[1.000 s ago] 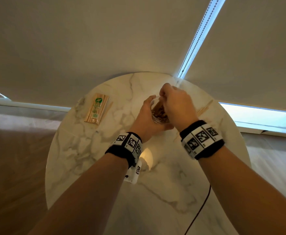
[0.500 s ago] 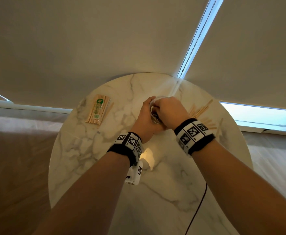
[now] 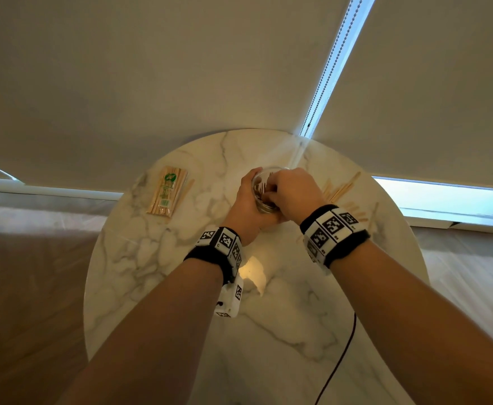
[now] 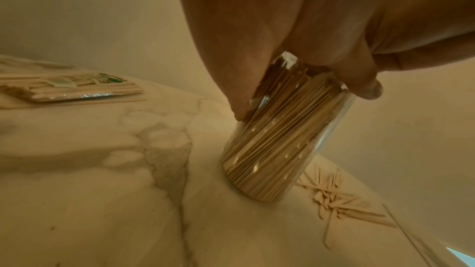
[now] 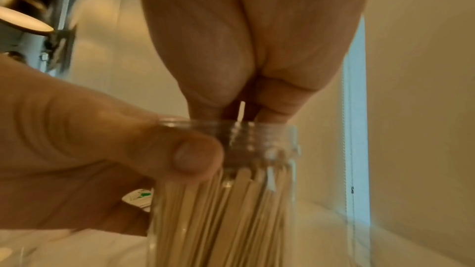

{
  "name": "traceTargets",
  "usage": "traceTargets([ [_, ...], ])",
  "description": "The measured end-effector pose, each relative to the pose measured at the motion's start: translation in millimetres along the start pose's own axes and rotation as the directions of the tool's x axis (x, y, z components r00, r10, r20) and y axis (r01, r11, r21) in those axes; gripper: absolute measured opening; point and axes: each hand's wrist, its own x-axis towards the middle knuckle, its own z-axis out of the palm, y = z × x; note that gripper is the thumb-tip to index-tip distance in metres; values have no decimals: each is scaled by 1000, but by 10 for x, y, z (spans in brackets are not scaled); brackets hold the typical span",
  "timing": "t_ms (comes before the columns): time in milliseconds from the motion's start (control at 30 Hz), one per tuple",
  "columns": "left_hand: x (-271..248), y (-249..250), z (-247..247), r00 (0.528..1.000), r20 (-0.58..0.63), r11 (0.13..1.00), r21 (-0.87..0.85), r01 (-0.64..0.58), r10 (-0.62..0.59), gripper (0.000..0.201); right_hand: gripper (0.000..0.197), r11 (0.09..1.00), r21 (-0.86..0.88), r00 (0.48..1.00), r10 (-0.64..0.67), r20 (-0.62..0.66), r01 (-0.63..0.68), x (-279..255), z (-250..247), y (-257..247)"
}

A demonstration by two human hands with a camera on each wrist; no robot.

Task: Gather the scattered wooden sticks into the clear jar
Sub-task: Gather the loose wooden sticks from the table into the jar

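The clear jar (image 3: pixel 260 190) stands on the round marble table (image 3: pixel 151 258), packed with upright wooden sticks. My left hand (image 3: pixel 246 206) grips the jar (image 4: pixel 277 145) near its top, thumb on one side and fingers on the other. My right hand (image 3: pixel 289 191) is bunched over the jar's mouth. In the right wrist view its fingertips (image 5: pixel 272 116) pinch a single stick (image 5: pixel 241 112) that points down into the threaded rim (image 5: pixel 259 135). Scattered sticks (image 3: pixel 341 190) lie on the table to the right of the jar (image 4: pixel 334 200).
A sealed packet of sticks (image 3: pixel 167 191) with a green label lies at the table's left (image 4: pixel 77 86), one loose stick beside it. Roller blinds and a bead chain (image 3: pixel 324 83) hang behind the table. A dark cable (image 3: pixel 341 361) trails off the near edge.
My right hand came down from above the jar to its mouth, fingers now bunched at the rim. The left hand kept its hold on the jar.
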Motion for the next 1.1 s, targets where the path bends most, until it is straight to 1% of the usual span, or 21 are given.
traceTargets([
  [67, -11, 12, -7, 1000, 0, 1000, 20, -6, 6, 109, 27, 996, 82, 1000, -19, 6, 19, -70, -23, 44],
  [100, -17, 10, -14, 1000, 0, 1000, 25, -15, 16, 110, 28, 989, 142, 998, -36, -43, 42, -123, -66, 55],
  [167, -11, -24, -28, 999, -2, 999, 39, -37, 37, 110, 28, 965, 250, 978, -28, -205, 80, -259, -163, 107],
  [233, -12, -45, -35, 999, -12, 997, 67, -46, 47, 109, 28, 929, 368, 947, 90, -308, 31, -429, -241, 243],
  [300, -12, -19, -36, 999, -20, 993, 110, -36, 38, 110, 29, 886, 448, 924, 263, -277, -118, -557, -197, 511],
  [367, -28, 25, -39, 999, -32, 987, 158, -7, 12, 115, 26, 842, 431, 891, 426, -159, -326, -619, -14, 925],
  [433, -71, 39, -50, 995, -62, 972, 218, 89, -77, 130, 25, 773, 360, 824, 567, -20, -523, -639, 234, 1367],
  [467, -108, 44, -66, 985, -83, 945, 283, 167, -149, 138, 33, 725, 324, 774, 632, 35, -607, -647, 350, 1566],
  [500, -170, 48, -84, 967, -105, 886, 389, 254, -232, 141, 43, 681, 295, 726, 685, 66, -670, -666, 438, 1732],
  [533, -244, 33, -109, 940, -124, 785, 521, 334, -318, 131, 52, 643, 285, 686, 724, 76, -711, -675, 506, 1867],
  [567, -335, 13, -115, 907, -134, 650, 657, 383, -399, 109, 60, 609, 293, 653, 754, 72, -737, -680, 560, 1977],
  [600, -432, -20, -100, 876, -134, 516, 763, 390, -464, 80, 65, 578, 308, 625, 777, 74, -755, -676, 606, 2061],
  [633, -518, -74, -62, 857, -123, 429, 824, 369, -500, 57, 69, 556, 321, 608, 790, 84, -767, -664, 641, 2124],
  [667, -595, -118, 13, 852, -100, 406, 847, 344, -514, 45, 71, 542, 329, 598, 796, 94, -773, -648, 677, 2172],
  [700, -643, -140, 132, 857, -70, 430, 842, 325, -510, 40, 70, 535, 336, 595, 797, 101, -775, -625, 710, 2204],
  [733, -649, -148, 285, 872, -33, 483, 822, 302, -488, 37, 67, 534, 350, 598, 796, 100, -770, -595, 742, 2226],
  [800, -545, -114, 650, 920, 15, 593, 769, 240, -391, 32, 58, 547, 378, 619, 780, 92, -747, -518, 762, 2235],
  [867, -299, -89, 1011, 968, 15, 670, 724, 163, -251, 29, 50, 591, 370, 662, 743, 96, -717, -412, 764, 2243],
  [933, 0, -115, 1301, 991, -2, 721, 686, 96, -130, 31, 42, 661, 326, 718, 691, 89, -676, -297, 763, 2254],
  [1033, 401, -238, 1533, 996, -81, 749, 656, 89, -47, 41, 32, 733, 289, 776, 627, 64, -616, -163, 780, 2307],
  [1100, 583, -323, 1590, 982, -166, 715, 677, 177, -86, 56, 29, 752, 310, 800, 597, 53, -582, -109, 795, 2372],
])
